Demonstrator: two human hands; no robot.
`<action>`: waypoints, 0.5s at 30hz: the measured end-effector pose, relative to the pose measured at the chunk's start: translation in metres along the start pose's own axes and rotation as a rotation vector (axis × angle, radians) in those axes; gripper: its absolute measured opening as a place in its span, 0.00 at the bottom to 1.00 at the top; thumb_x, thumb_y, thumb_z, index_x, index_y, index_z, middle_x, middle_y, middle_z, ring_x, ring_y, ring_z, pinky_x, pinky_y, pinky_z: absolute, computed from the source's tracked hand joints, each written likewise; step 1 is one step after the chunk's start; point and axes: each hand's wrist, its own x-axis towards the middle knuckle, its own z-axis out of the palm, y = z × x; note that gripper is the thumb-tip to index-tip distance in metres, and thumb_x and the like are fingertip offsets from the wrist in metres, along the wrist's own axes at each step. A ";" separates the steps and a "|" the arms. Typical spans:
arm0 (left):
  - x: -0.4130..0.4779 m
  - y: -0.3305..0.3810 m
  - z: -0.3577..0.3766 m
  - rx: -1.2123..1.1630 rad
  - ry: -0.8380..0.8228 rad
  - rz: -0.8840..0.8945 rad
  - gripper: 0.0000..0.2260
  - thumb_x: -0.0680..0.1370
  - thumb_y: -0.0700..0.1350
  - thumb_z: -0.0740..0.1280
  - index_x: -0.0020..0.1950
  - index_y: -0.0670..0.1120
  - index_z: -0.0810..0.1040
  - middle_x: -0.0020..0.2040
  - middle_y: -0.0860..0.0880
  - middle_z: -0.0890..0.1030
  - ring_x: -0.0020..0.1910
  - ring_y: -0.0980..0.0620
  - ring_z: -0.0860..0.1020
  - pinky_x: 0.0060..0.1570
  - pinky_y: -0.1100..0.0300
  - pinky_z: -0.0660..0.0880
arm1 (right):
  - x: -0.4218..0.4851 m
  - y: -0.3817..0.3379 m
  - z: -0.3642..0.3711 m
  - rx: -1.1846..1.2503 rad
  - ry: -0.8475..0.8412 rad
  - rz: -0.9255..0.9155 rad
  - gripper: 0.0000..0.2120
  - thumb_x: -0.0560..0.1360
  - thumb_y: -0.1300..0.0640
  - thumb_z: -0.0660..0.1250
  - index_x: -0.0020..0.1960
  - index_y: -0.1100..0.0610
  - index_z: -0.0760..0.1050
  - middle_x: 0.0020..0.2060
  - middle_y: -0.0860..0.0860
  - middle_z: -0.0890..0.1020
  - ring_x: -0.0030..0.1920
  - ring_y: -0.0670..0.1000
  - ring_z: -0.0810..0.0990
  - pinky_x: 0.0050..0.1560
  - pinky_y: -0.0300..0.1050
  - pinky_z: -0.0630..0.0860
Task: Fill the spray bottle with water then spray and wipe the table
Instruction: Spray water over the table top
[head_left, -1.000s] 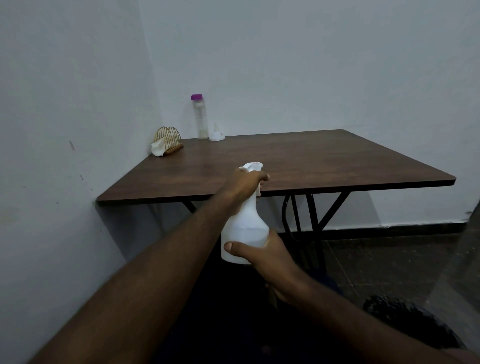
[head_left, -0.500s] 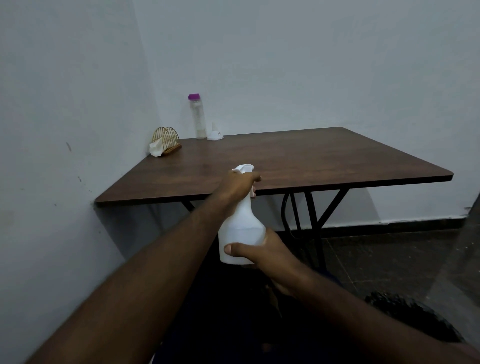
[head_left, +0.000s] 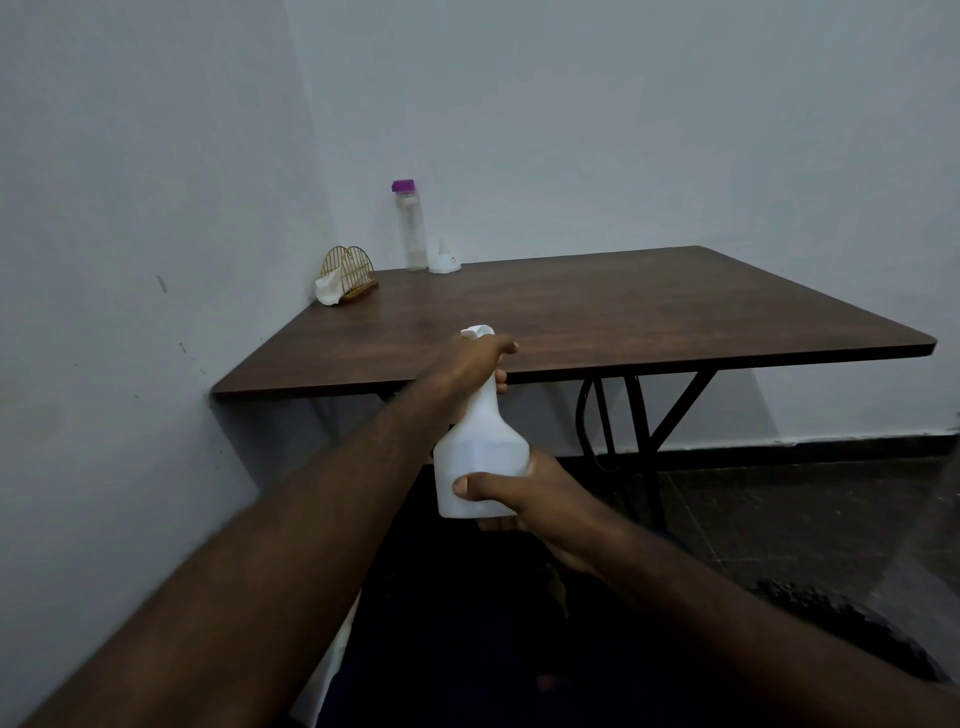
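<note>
Unmoved, seemingly — spray bottle (head_left: 480, 457): left hand (head_left: 470, 361) atop, right hand (head_left: 535, 493) beneath.

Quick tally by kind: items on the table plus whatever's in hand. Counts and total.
Bottles: 2 (spray bottle held by left hand and right hand; clear purple-capped bottle on table)
wire napkin holder: 1
napkin: 1
small white item, kind unclear: 1
Total: 5

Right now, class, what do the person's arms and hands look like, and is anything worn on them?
The left hand and right hand are bare: no gloves, no rings in view. The left forearm and right forearm are uncovered to the frame's edge: no sleeves, watch or bracelet.
</note>
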 end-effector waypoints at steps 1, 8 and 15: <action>-0.001 0.000 0.001 -0.005 0.001 0.000 0.15 0.69 0.48 0.71 0.49 0.40 0.78 0.34 0.45 0.77 0.32 0.49 0.78 0.45 0.51 0.80 | 0.000 0.000 0.000 -0.003 0.001 0.003 0.21 0.68 0.58 0.78 0.61 0.54 0.79 0.53 0.55 0.85 0.54 0.56 0.85 0.55 0.56 0.82; -0.004 0.001 0.004 -0.047 0.028 -0.002 0.13 0.70 0.46 0.70 0.50 0.41 0.77 0.37 0.45 0.76 0.32 0.49 0.77 0.41 0.53 0.79 | -0.002 0.000 0.000 0.008 -0.001 0.008 0.20 0.69 0.59 0.77 0.60 0.56 0.80 0.53 0.56 0.85 0.52 0.56 0.85 0.48 0.49 0.82; -0.010 0.007 0.004 0.109 0.138 0.058 0.08 0.67 0.46 0.68 0.40 0.43 0.73 0.36 0.43 0.76 0.34 0.45 0.75 0.42 0.52 0.78 | -0.001 -0.003 0.000 0.027 -0.041 0.006 0.19 0.71 0.61 0.75 0.61 0.55 0.79 0.54 0.55 0.85 0.54 0.56 0.85 0.55 0.53 0.81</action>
